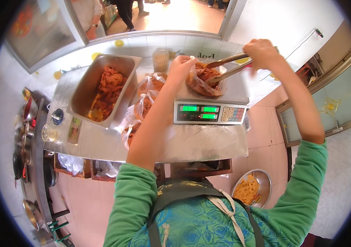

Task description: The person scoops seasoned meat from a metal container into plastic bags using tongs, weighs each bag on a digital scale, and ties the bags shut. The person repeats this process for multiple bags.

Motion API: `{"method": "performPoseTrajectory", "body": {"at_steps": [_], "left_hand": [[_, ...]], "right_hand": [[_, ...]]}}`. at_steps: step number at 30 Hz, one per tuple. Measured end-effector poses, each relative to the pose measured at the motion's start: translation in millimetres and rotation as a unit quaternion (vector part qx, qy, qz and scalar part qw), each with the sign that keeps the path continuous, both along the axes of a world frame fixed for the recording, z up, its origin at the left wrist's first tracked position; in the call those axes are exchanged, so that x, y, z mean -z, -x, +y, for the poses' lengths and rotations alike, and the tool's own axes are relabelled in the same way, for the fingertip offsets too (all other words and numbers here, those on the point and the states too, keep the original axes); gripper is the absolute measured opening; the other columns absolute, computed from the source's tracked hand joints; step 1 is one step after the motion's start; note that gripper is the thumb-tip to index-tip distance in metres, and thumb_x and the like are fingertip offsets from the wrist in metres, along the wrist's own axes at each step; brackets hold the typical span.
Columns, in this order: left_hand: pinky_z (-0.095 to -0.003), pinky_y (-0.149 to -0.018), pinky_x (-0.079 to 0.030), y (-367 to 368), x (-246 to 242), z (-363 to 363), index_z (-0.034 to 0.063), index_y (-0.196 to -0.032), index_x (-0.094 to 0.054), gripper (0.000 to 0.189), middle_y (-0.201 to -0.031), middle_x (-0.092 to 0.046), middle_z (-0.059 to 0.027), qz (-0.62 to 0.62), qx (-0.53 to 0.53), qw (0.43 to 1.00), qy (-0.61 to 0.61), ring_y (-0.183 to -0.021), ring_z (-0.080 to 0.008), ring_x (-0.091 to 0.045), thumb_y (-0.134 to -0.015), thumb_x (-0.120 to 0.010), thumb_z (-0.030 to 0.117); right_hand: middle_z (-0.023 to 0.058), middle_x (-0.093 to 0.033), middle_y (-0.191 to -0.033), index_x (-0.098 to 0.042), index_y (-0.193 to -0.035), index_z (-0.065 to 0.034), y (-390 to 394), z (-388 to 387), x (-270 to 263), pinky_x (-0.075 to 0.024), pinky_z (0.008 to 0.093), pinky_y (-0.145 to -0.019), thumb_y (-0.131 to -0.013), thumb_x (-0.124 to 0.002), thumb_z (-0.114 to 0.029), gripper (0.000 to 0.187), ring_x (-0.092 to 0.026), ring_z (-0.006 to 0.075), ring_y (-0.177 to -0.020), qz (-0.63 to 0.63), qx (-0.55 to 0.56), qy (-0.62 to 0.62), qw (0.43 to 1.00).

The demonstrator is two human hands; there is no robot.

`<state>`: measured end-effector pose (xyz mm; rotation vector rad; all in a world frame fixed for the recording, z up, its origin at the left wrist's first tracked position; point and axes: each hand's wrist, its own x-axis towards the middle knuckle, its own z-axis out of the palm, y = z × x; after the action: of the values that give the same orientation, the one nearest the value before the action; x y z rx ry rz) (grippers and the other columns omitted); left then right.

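My left hand (180, 68) pinches the rim of a clear plastic bag (200, 88), which sits on the platform of a digital scale (209, 113). Reddish marinated meat (205, 72) fills the bag. From the right, my right hand (263, 55) grips metal tongs (225, 74), whose tips reach into the bag's mouth against the meat. The scale's green displays are lit. Left of the scale, several filled plastic bags (146, 103) stand in a row, partly covered by my left forearm. A deep steel pan (83, 92) farther left holds more of the meat.
A plastic cup (161, 61) stands behind the bags. A glass jar (49, 133) and a blue round object (57, 116) lie near the left end of the steel table (206, 139). Drawers (70, 165) hang open below. A steel bowl (265, 182) with yellow strips rests on the floor.
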<state>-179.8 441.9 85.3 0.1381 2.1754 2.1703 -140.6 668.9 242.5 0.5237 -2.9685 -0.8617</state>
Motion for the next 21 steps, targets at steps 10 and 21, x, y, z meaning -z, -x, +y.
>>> {"method": "performPoseTrajectory", "body": {"at_steps": [10, 21], "left_hand": [[-0.0219, -0.059, -0.043, -177, 67, -195, 0.0016, -0.091, -0.061, 0.008, -0.078, -0.059, -0.0025, 0.223, -0.268, 0.906, 0.241, -0.066, -0.0076, -0.051, -0.089, -0.060, 0.009], [-0.0390, -0.045, -0.041, -165, 185, -364, 0.0055, -0.060, -0.056, 0.027, -0.056, -0.055, -0.0152, 0.126, -0.355, 0.793, 0.479, -0.046, -0.0286, -0.054, -0.084, -0.060, 0.018]], "right_hand": [[0.0134, -0.063, -0.066, -0.067, -0.076, -0.0007, -39, -2, -45, -0.0477, 0.0358, -0.059, -0.050, -0.083, -0.018, 0.035, -0.061, 0.0280, -0.060, 0.065, 0.068, 0.203, 0.975], [0.0104, -0.062, -0.069, -0.067, -0.078, -0.0048, 29, -170, -19, -0.0471, 0.0380, -0.064, -0.055, -0.081, -0.029, 0.035, -0.061, 0.0278, -0.071, 0.100, -0.202, 0.217, 0.950]]}}
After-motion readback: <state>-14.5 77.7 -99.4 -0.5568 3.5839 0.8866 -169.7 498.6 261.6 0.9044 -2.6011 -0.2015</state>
